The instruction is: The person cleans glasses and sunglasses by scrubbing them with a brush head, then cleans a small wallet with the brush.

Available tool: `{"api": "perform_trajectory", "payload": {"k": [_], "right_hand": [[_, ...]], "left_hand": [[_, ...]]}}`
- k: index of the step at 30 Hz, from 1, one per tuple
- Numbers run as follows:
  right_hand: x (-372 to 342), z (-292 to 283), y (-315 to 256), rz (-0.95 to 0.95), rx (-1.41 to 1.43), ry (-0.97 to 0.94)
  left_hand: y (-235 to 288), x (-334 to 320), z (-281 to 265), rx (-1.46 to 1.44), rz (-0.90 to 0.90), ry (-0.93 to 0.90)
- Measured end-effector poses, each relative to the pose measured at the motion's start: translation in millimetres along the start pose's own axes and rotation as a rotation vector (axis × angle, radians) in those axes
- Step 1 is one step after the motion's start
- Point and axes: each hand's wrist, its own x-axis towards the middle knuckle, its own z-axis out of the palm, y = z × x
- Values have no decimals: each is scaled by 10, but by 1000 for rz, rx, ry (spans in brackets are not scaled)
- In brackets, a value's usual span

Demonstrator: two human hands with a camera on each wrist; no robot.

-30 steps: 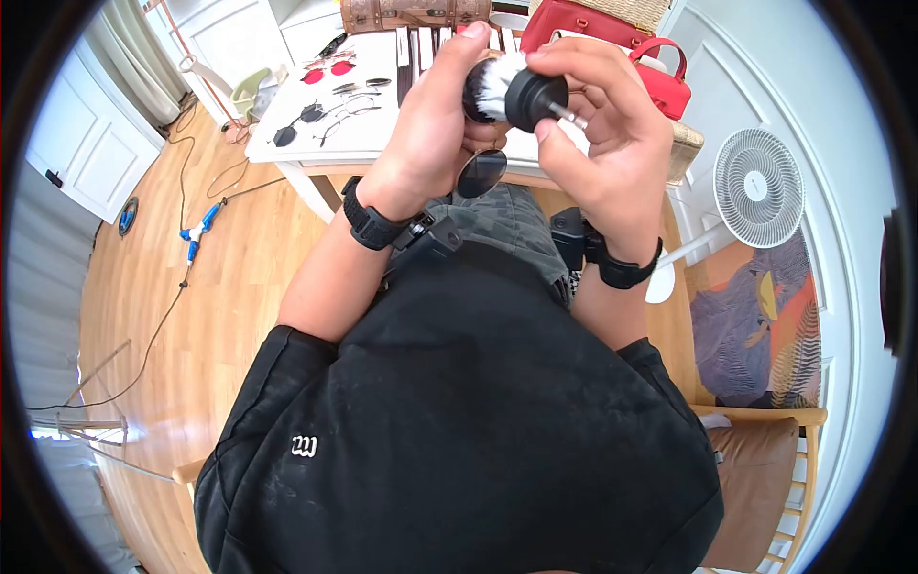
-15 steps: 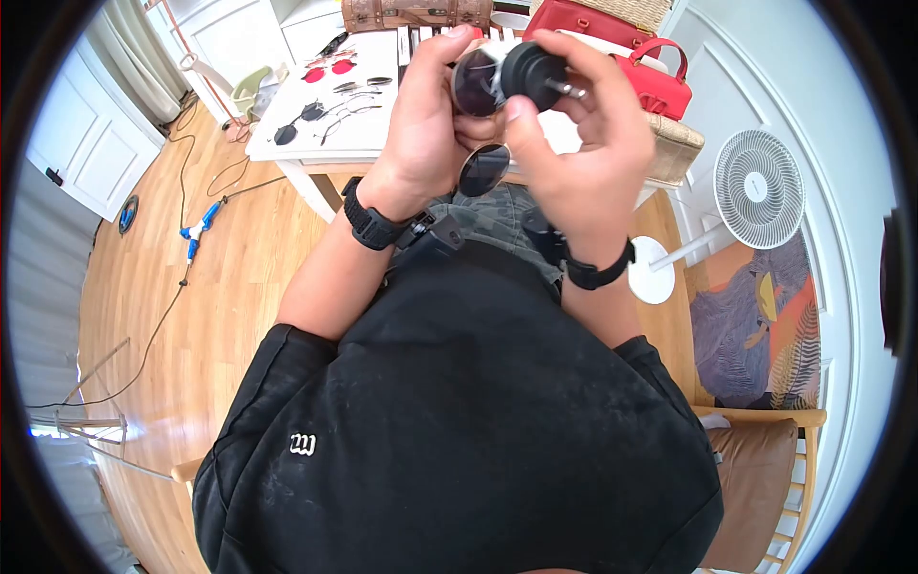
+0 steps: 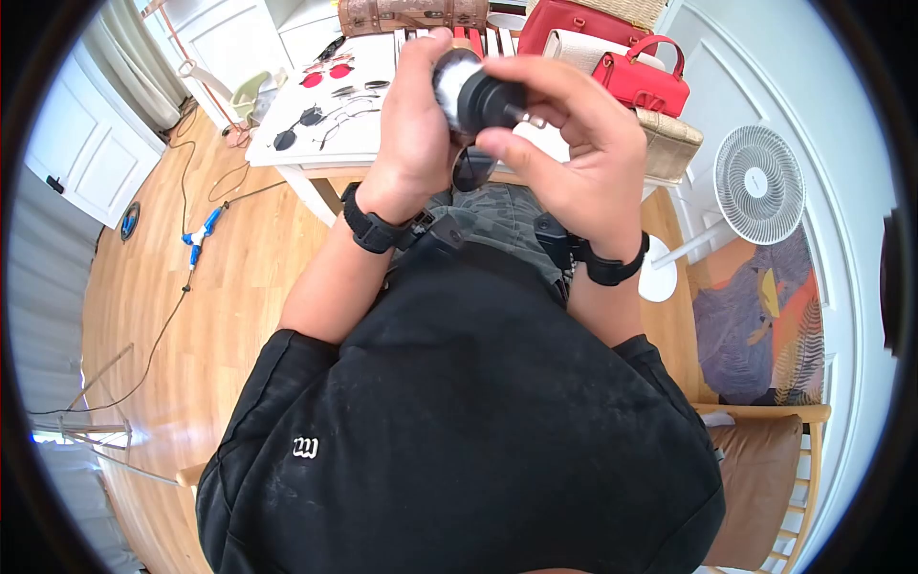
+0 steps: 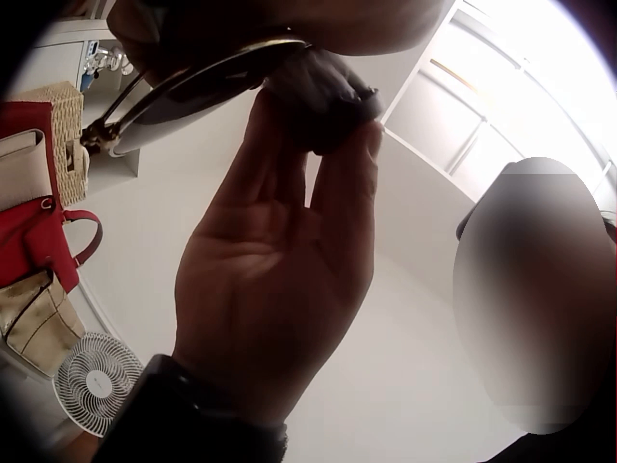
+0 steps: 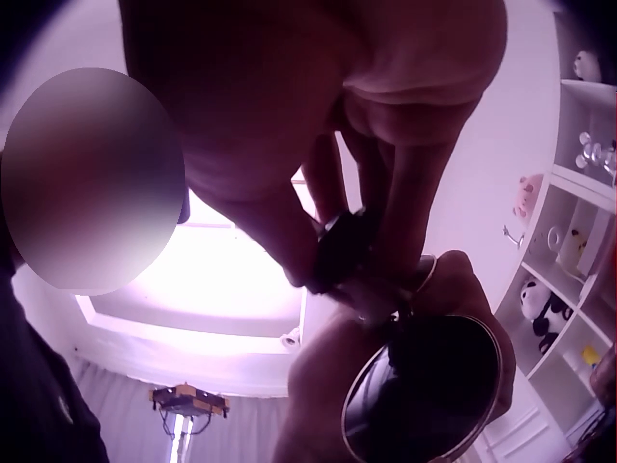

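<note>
My left hand (image 3: 409,139) grips a pair of round, dark-lensed sunglasses (image 3: 473,170), one lens hanging below the fingers. In the right wrist view that thin-rimmed lens (image 5: 424,391) shows large. With thumb and fingers, my right hand (image 3: 598,158) pinches the black base of a round brush (image 3: 490,103) that has white bristles and a metal shank. The shank points toward my right palm, and the bristles are right at the other lens, beside my left fingers. In the left wrist view the brush (image 4: 323,92) appears dark in the right fingertips.
Several pairs of glasses (image 3: 339,124) lie on the white table (image 3: 277,143). Behind stand a brown case (image 3: 411,14), red handbags (image 3: 645,81) and a gold bag (image 3: 669,143). A white fan (image 3: 760,182) stands at right; a cable with blue connectors (image 3: 199,239) crosses the floor.
The brush has moved left along with the right hand, and its tilt has changed. My left hand has shifted slightly left, and the hanging lens now appears narrower.
</note>
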Motion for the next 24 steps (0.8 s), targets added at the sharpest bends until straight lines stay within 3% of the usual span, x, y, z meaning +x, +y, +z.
{"api": "perform_trajectory", "payload": {"k": [1,3,4,6,7,10,11,13,14,17,18,19,20,22,23,24], "right_hand": [[-10,-40,-16,20,69,-121],[-26,-57,-31,119,145,-184],[-23,-43,-26,91,71,-116],[-5,27,-12,68,1,34],[-3,58,-25,67,1,32],[-8,71,-113,-3,-72,-133],[-4,25,-107,-4,-70,-130],[-10,-93,-72,67,-2,-296],[-14,-130,-57,90,-8,-282],[-1,-91,47,107,-126,-22],[-9,-73,128,129,-134,59],[-1,-44,236,94,-40,138],[-11,-56,271,178,49,170],[8,-73,363,258,136,202],[1,-77,493,320,450,253],[-12,-87,609,373,762,304]], "left_hand": [[39,3,-34,-84,-56,-48],[55,53,-95,-92,15,-118],[54,47,-75,-94,15,-115],[77,43,-1,-165,14,114],[63,49,-29,-167,16,115],[169,-2,-102,-165,-22,-58],[159,-26,115,-78,92,253],[254,-29,-40,-214,76,76],[276,-21,-90,-280,92,25],[351,55,-239,-326,112,-29],[368,83,-312,-388,95,-143],[366,91,-362,-448,78,-261],[314,86,-366,-449,78,-258],[298,50,-187,-598,296,-477],[297,71,-189,-599,297,-479],[302,120,-200,-449,187,-217]]}}
